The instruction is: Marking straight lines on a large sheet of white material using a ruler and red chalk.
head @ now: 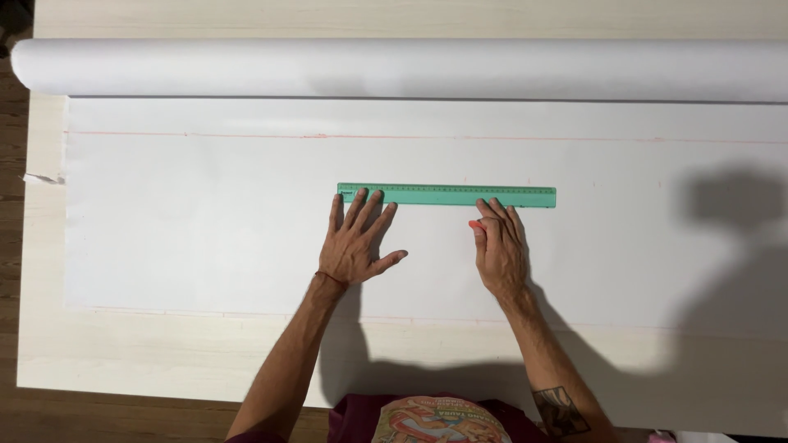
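Observation:
A long green ruler (pixel 447 195) lies flat on a wide white sheet of paper (pixel 205 221). My left hand (pixel 355 242) rests spread on the paper, its fingertips pressing the ruler's left end. My right hand (pixel 499 250) lies just below the ruler's right half, fingers touching its lower edge, and holds a small red-orange marker (pixel 477 227) whose tip shows at the index finger. A faint red line (pixel 246 135) runs across the paper above the ruler.
The sheet unrolls from a thick white paper roll (pixel 394 70) along the far side of a pale wooden table (pixel 123 353). Dark wood floor (pixel 10 246) shows at the left. A shadow falls on the paper at the right.

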